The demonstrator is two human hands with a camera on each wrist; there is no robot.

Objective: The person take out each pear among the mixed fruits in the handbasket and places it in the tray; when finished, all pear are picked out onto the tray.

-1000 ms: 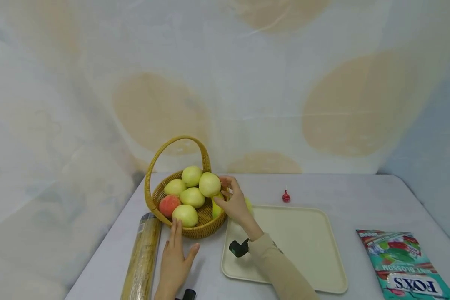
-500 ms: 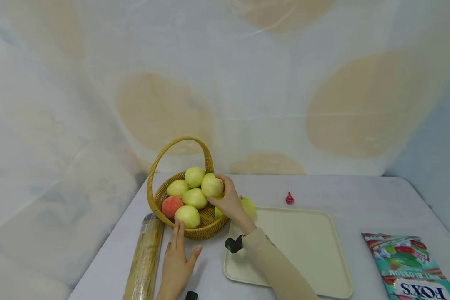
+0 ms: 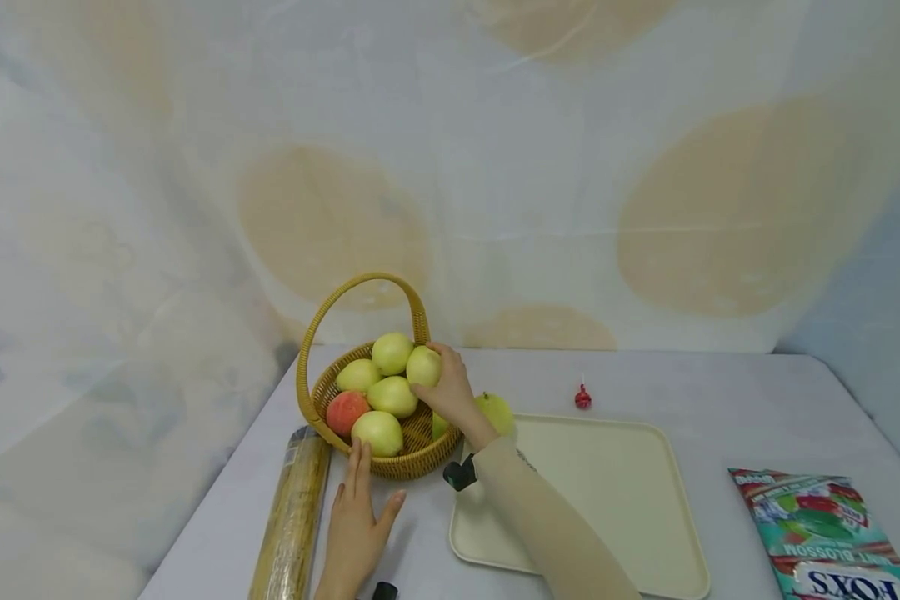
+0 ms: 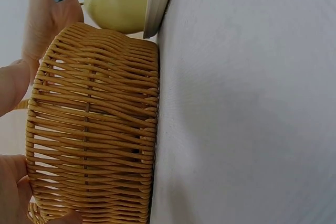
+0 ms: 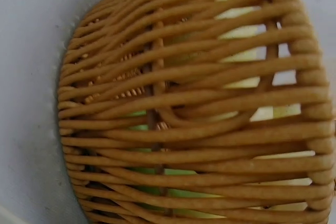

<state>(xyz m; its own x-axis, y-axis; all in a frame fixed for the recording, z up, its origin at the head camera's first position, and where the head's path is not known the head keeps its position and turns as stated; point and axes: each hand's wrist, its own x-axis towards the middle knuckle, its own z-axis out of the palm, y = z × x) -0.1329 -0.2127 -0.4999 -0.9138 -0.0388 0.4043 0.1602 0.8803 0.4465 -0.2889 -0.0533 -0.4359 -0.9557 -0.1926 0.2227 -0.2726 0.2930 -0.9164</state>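
Patterned cloth (image 3: 525, 183) is hung behind and along the sides. The pale surface (image 3: 675, 387) is bounded by a straight far edge and by left and right edges slanting nearward.

The cream tray (image 3: 600, 500) is laid flat right of centre. Its right edge is separated from the teal bag by a strip of surface; a narrower gap is left between its left edge and the left hand.

The wicker basket (image 3: 412, 464), handle upright, is stood at far left, its right wall just beside the tray's far-left corner. The printed bag (image 3: 828, 529) is laid at right, cut by the frame. The wrapped roll (image 3: 288, 521) is laid at left, its far end at the basket's wall.

The left hand (image 3: 355, 537) is held flat, fingers extended to the basket's near rim, thumb spread, nothing grasped. The right hand (image 3: 452, 387) is curled round a pale green fruit (image 3: 424, 367) at the basket's far-right side.

More green fruit (image 3: 377, 433) and a red peach (image 3: 347, 412) are held in the basket. A stemmed fruit (image 3: 495, 412) is seen at the tray's far-left corner; its base is hidden. A red sweet (image 3: 582, 397) is placed beyond the tray's far edge, apart from it.
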